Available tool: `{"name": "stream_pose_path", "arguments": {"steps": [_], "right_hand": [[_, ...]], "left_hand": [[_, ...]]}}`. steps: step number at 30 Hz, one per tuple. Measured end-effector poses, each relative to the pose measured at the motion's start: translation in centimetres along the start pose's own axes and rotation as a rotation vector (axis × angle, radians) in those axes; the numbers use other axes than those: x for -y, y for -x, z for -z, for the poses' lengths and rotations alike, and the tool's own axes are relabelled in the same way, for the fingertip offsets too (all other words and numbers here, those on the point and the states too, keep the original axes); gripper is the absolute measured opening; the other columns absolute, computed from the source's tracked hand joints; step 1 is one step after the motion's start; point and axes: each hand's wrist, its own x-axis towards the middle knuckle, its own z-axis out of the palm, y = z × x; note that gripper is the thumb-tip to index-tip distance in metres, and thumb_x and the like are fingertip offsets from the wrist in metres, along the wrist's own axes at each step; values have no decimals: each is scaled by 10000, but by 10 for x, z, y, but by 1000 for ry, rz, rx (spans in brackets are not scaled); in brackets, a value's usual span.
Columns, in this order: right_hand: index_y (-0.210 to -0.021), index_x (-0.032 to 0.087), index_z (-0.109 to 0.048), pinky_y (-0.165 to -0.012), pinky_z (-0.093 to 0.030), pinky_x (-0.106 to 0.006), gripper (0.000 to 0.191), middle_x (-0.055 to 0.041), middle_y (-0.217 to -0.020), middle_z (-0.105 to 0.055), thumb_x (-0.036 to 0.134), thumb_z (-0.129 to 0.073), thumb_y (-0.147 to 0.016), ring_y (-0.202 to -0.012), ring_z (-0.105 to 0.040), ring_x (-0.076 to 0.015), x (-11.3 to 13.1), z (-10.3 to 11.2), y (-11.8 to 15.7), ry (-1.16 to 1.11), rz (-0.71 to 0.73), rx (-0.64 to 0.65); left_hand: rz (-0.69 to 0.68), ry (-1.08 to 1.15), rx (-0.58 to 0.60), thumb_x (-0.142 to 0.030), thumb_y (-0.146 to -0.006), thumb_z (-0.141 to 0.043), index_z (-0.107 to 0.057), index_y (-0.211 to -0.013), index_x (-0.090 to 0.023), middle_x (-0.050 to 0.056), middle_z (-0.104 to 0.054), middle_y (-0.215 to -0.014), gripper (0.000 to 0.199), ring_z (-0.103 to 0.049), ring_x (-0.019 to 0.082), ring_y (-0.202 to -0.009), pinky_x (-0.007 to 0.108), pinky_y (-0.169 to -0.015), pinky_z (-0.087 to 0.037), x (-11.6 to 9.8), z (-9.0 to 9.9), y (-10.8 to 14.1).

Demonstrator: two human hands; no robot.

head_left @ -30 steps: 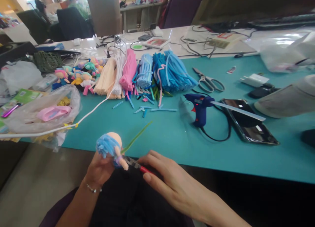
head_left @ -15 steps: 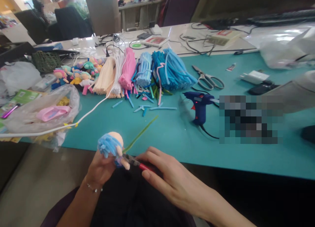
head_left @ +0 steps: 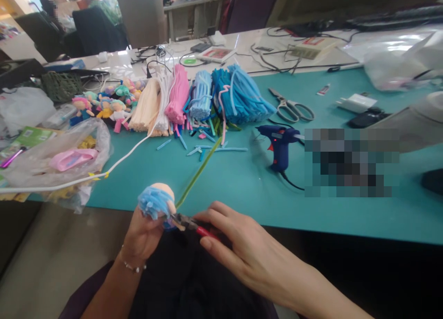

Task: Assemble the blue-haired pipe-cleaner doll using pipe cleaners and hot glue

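Note:
My left hand (head_left: 141, 233) is closed round a small doll (head_left: 155, 201) with blue hair and a peach head, held over my lap at the table's front edge. A green pipe cleaner (head_left: 200, 171) sticks up and to the right from the doll. In my right hand (head_left: 231, 240) are red-handled pliers (head_left: 204, 231), their metal jaws at the doll's lower right side. Whether the jaws grip the green strip or a peach limb is too small to tell.
On the green mat (head_left: 238, 190) lie a blue glue gun (head_left: 280, 146), scissors (head_left: 290, 108), cut blue pieces and bundles of coloured pipe cleaners (head_left: 176, 95). Left are small dolls (head_left: 117, 109), a plastic bag (head_left: 69, 148) and a white cable (head_left: 128, 157).
The green pipe cleaner now reaches higher and stands steeper. The pliers have turned slightly at the doll, and the peach limb beside them shows less. The view has shifted a little.

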Motion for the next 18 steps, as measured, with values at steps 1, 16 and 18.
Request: {"name": "stream_pose_path", "arguments": {"steps": [1, 16, 18], "right_hand": [[-1090, 200, -615, -681, -481, -301, 224, -57, -915, -595, 288, -453, -963, -765, -601, -179, 0, 1, 0, 4, -6, 0], [-1056, 185, -626, -654, -462, -278, 221, -63, -892, -619, 280, -445, -971, -746, -599, -173, -1, 2, -3, -10, 7, -13], [-1059, 180, -625, -652, -464, -275, 221, -63, -889, -617, 271, -444, -971, -740, -601, -170, 0, 2, -3, 8, 8, -19]], "left_hand": [[6, 2, -5, -176, -563, -816, -628, -731, -182, 3, -608, -775, 252, -571, 122, -670, 226, -575, -478, 0, -1, 0], [1, 19, -30, -141, -590, -814, -667, -723, -185, 12, -670, -787, 203, -624, 139, -738, 230, -635, -522, 3, 2, -3], [4, 13, -26, -130, -600, -806, -676, -738, -189, 17, -674, -804, 198, -634, 153, -768, 244, -651, -533, 6, 7, -4]]}}
